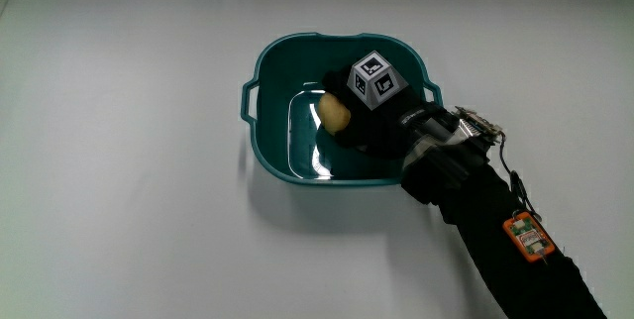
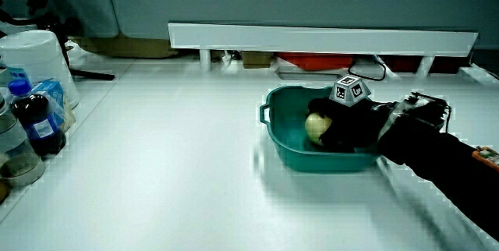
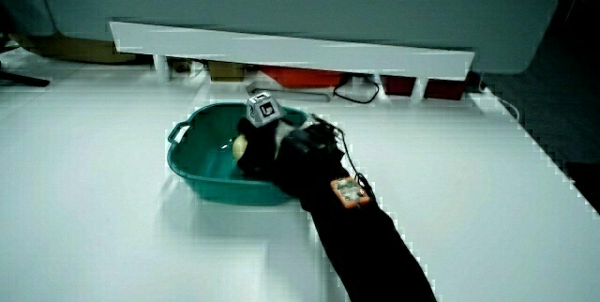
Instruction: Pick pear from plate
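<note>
Here we are looking at a white table (image 1: 119, 160) carrying a teal basin (image 1: 260, 141) with small handles; the task calls it a plate, yet what is showing is a deep-walled tub. Next in size, the black-sleeved forearm (image 1: 495, 240) is reaching in over the basin's rim on the person's side, and the hand (image 1: 367, 121) is sitting down inside the basin, its patterned cube (image 1: 376, 79) facing upward. Smallest, the pear (image 1: 334, 113) is lying on the basin floor, pale yellow, touching the hand; in a side view the pear (image 2: 316, 125) is peeking out from the glove. The fingers seem to be curling around it, though we cannot tell whether they are really gripping or only resting against it.

We are judging the pear as light, firm but bruisable, with smooth skin that could be slipping against the glove. The basin floor is looking glossy, so the fruit may be rolling if nudged. We are favouring a wrap around the wider belly, with moderate pressure, lifting straight up clear of the walls
</note>
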A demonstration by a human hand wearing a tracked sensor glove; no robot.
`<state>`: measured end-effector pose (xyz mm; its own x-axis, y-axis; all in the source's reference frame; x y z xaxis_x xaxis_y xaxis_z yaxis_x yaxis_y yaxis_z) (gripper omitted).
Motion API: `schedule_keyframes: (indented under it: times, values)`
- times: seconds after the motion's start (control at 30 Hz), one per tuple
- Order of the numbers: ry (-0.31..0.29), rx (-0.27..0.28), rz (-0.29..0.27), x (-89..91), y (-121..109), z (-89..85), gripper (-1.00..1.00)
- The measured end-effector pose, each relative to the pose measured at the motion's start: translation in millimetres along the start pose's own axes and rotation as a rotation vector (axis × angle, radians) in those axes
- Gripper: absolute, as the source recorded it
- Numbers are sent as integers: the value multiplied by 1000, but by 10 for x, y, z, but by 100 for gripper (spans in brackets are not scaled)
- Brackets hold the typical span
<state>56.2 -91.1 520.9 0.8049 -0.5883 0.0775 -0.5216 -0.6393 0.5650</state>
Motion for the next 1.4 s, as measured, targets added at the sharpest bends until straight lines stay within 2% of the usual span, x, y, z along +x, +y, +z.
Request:
schedule_keyframes:
  times: [0.1, 0.3, 0.47, 0.5, 0.9, 1.0, 1.1, 1.23, 1.27, 1.4]
  values:
    - [12, 10, 3, 7, -17, 6, 100]
    - [23, 30, 18, 6, -50, 53, 100]
    - [33, 48, 41, 18, -135, 189, 100]
    - [19, 65, 33, 20, -157, 221, 100]
    - [24, 140, 84, 37, -442, 526, 100]
    - [30, 146, 110, 39, -514, 540, 100]
    - [18, 177, 129, 5, -612, 598, 100]
    - [7, 214, 125, 13, -687, 579, 100]
    - [15, 205, 147, -3, -734, 619, 100]
    - [10, 239, 184, -59, -860, 695, 100]
